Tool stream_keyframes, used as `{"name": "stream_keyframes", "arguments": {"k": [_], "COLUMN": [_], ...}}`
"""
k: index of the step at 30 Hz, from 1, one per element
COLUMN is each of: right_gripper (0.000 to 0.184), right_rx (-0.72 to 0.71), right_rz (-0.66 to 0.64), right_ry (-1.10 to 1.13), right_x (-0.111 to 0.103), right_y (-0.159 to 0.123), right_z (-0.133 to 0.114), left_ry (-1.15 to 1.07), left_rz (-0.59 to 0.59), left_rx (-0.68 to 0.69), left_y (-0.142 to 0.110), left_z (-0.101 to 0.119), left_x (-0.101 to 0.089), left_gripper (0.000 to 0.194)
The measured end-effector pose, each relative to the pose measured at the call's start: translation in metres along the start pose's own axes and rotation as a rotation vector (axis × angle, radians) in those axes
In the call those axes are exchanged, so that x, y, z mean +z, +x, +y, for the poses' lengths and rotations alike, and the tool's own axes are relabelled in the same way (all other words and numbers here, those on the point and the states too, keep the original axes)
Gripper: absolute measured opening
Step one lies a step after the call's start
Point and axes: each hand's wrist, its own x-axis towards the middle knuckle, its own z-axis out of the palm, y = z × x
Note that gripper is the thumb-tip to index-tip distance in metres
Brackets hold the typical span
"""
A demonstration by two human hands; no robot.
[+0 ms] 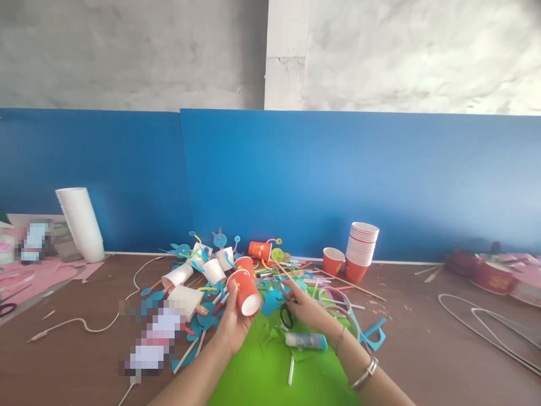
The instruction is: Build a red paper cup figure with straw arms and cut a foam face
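A red paper cup (242, 290) is tilted in my left hand (236, 324), its white base turned toward me and my fingers closed round its side. To the right, my right hand (299, 304) is closed on a pair of scissors (286, 317); one black handle loop shows below the fingers. A thin stick (281, 269) reaches up and left from that hand's fingertips, and I cannot tell whether it is gripped. Beneath the right wrist lies a glue stick (306, 340) on bright green paper (270, 378).
White cups (177, 275) with blue paper creatures, straws and scraps crowd the table's middle. A red cup stack (361, 248) stands back right, a white cup stack (80, 225) back left. Tape rolls (336, 299) lie beside my right arm, a blurred phone (154, 341) left. Cables cross both sides.
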Motion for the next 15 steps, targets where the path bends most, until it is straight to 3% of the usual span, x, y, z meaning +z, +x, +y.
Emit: {"name": "stream_keyframes", "arguments": {"k": [4,8,11,15], "right_gripper": [0.043,0.040,0.034,0.036], "right_rx": [-0.083,-0.258,-0.325,-0.232], "right_rz": [-0.066,-0.082,-0.039,0.020], "right_ry": [0.186,0.345,0.184,-0.104], "right_x": [-0.011,-0.011,-0.001,0.012], "right_y": [-0.005,-0.017,-0.026,-0.033], "right_z": [-0.015,-0.042,-0.058,-0.070], "left_ry": [-0.038,-0.070,-0.072,-0.048], "left_rz": [0.040,0.070,0.077,0.072], "left_rx": [0.060,0.141,0.175,0.179], "left_y": [0.000,-0.001,-0.002,-0.001], "left_z": [0.006,0.010,0.011,0.010], "left_x": [0.004,0.006,0.006,0.004], "left_gripper": [0.023,0.020,0.020,0.022]}}
